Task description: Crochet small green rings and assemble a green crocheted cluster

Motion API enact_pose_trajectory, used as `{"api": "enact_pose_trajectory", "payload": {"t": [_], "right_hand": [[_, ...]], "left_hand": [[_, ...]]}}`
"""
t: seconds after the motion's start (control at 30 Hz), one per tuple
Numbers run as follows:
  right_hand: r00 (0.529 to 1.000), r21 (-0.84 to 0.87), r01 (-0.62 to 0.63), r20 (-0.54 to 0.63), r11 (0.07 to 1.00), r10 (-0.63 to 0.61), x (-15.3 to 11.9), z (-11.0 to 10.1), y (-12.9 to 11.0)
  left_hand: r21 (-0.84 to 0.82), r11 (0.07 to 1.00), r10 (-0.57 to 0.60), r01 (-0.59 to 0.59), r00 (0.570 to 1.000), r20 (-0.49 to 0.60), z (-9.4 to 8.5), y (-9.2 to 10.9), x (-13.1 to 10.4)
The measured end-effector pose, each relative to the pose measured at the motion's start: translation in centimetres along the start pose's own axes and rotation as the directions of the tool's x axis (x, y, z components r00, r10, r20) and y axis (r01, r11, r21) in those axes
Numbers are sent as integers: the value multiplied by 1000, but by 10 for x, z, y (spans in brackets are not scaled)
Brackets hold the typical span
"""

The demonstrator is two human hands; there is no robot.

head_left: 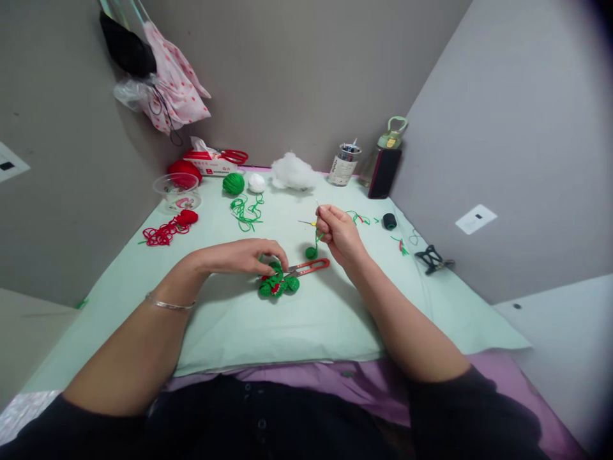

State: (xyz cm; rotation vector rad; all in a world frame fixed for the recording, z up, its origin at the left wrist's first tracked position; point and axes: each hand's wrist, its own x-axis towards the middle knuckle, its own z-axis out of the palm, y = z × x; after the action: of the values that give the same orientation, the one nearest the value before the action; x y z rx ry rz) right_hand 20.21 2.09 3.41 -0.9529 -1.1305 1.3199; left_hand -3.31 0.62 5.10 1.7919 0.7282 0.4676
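Left hand (pixel 246 255): your fingers touch the green-and-red crochet (pixel 276 281); cannot tell if gripping.
Right hand (pixel 339 231): you grasp a thin yellow tool (pixel 313 223).
Crochet: on your worktop (pixel 230 332), beside the scissors (pixel 327 262).
Green ball (pixel 311 253): below your right hand.

Free space lies along the near part of the pale green cloth (pixel 297 332), before the small green-and-red crocheted yarn piece (pixel 275 289). Orange-red-handled metal snips (pixel 311 262) bar the tabletop route between the left hand (pixel 244 255) and the right hand (pixel 341 233). A lane opens between tangled green yarn strands (pixel 246 212) and the right hand; fluffy white stuffing (pixel 293 172) blocks its far end.
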Motion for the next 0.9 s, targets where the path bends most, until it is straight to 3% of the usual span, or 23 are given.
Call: {"api": "enact_pose_trajectory", "payload": {"t": [0.1, 0.3, 0.47, 0.63, 0.73, 0.9], "right_hand": [[1000, -8, -25, -8, 1000, 25, 0, 0, 0], [998, -32, -66, 16, 997, 67, -1, 3, 2], [997, -72, -48, 52, 996, 52, 0, 1, 4], [988, -189, -16, 146, 982, 44, -7, 7, 0], [962, -339, 74, 271, 938, 22, -14, 14, -1], [906, -499, 237, 423, 833, -5, -20, 20, 8]], "left_hand": [[80, 995, 51, -59, 993, 108, -1, -2, -3], [89, 996, 22, -31, 996, 92, 2, -7, 2], [94, 994, 59, -51, 995, -80, 1, -5, 6], [63, 992, 120, -105, 943, -312, 3, -5, 8], [2, 991, 124, -135, 899, -420, 7, -6, 10], [-175, 962, 91, -208, 854, -512, 13, -7, 16]]}}
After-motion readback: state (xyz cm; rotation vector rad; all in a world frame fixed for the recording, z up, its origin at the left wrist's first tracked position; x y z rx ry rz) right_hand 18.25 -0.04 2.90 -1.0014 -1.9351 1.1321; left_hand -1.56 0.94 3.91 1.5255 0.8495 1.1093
